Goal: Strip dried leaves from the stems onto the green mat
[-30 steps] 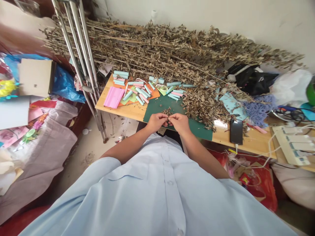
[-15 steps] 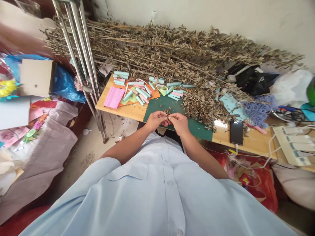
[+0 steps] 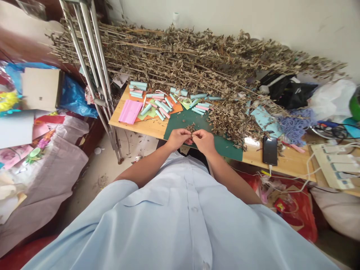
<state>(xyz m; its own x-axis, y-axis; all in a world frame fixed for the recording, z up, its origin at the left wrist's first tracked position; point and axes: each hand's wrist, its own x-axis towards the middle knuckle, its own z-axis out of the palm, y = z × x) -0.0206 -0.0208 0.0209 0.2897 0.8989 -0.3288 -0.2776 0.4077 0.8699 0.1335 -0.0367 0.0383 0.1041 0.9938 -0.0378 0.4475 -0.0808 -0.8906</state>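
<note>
Closest to us, our light blue, buttoned cotton shirt (image 3: 180, 217) fills the lower part of the view, and our bare forearms reach out from its sleeves. Just beyond, our left hand (image 3: 176, 139) and our right hand (image 3: 204, 141) meet at the near edge of a dark green, flat cutting mat (image 3: 229, 150). Each grip is pinched, thumb against fingers, on a small scrap of dried, brownish leaf (image 3: 192, 134), which our fingertips mostly hide. Right behind them on the mat sits a little heap of grey-brown leaf crumbs (image 3: 191, 126).

The mat lies on a yellowish wooden surface (image 3: 140, 126). Near its front edge, to our right, we have a black, rectangular phone (image 3: 270, 150) with a white cable plugged into its near end. A loose pile of dried, curled, grey-brown leaves (image 3: 230, 122) covers the mat's right side.

Farther back on the left, we see a pink, ridged sheet (image 3: 130, 111) beside scattered pale blue and pink paper rolls (image 3: 146, 109), some resting on orange and green paper. To the right, behind the phone, is a tangle of periwinkle yarn (image 3: 296, 122).

Beyond all these, long, dry, leafy stalks (image 3: 157, 56) stretch across the back, before a plain, off-white wall (image 3: 225, 15).
</note>
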